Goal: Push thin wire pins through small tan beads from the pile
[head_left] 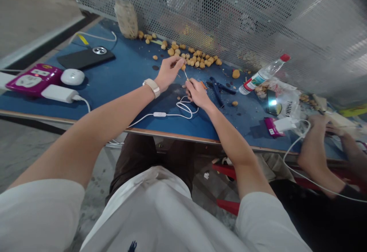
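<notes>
My left hand [169, 72], with a pale watch on the wrist, pinches a small round orange-brown ball [183, 67] between thumb and fingers. Closed around the handle of a thin-tipped tool [186, 75] is my right hand [197, 93]; the metal tip points up at the ball and appears to touch it. A white cord [183, 108] with an inline switch [159, 114] loops just below the right hand and seems to run to it. Just behind my hands lies a pile of similar yellow-brown balls [197, 57]. Blue-handled pliers [217, 89] rest to the right of my right hand.
A perforated metal panel [160, 7] borders the blue table [120, 91] at the back. On the left are a phone [86, 57], a purple power strip [36, 80] and a white case [72, 77]. A water bottle [263, 75] lies tilted at right. Another person's hands [323, 127] work farther right.
</notes>
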Demonstrator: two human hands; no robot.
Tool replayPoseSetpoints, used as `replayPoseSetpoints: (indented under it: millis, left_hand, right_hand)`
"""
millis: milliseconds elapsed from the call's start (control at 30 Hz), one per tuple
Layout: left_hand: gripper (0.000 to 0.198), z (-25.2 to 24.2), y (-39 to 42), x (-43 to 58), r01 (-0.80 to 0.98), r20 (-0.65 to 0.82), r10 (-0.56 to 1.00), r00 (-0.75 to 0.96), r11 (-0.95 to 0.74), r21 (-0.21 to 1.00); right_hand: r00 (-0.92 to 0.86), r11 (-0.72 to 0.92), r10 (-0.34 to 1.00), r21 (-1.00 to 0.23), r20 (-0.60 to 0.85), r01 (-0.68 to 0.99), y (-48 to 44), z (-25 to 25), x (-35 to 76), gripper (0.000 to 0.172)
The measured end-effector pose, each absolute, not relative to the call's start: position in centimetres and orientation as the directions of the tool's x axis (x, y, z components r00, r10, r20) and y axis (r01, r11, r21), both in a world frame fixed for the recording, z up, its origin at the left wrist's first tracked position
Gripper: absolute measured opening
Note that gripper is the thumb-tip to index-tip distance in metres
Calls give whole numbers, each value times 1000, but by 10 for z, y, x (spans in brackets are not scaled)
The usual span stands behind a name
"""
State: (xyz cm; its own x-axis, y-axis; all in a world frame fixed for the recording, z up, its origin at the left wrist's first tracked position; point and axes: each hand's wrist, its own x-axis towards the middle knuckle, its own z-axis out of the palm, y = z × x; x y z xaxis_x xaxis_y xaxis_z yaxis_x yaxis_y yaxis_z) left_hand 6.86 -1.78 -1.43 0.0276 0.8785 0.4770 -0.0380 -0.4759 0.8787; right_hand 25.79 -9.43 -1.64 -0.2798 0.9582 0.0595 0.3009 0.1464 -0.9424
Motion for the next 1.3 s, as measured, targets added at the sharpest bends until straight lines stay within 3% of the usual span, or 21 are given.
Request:
replayPoseSetpoints:
  millis: [433,1300]
  left_hand:
    - [57,-14,-22,72,-53,466,884,27,-464,884]
    - [44,-20,-17,69,-46,498,866,47,-496,867]
  right_hand:
    - [-278,66,960,-964,-9,257,-95,-16,256,74]
    - [-260,120,964,-957,49,263,-89,-25,261,78]
